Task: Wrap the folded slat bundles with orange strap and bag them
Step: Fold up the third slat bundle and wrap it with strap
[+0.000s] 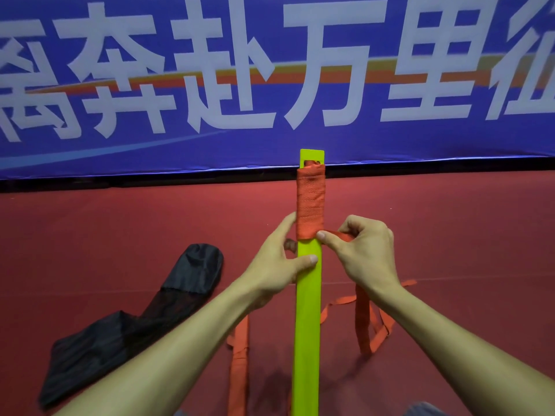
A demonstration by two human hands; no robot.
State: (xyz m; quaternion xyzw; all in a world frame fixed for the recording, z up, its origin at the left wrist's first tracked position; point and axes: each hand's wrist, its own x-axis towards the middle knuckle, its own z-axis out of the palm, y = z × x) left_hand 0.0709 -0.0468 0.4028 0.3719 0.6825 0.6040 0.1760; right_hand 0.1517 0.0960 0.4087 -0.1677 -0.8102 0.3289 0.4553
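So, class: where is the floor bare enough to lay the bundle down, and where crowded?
Bare: floor under the banner, either side of the bundle. Crowded: bag near left, strap loops near the bundle's foot.

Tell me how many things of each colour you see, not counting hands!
Yellow-green: 1, slat bundle
Orange: 1, strap, if its loose lengths are one piece
Black: 1, bag
Blue: 1, banner
Total: 4
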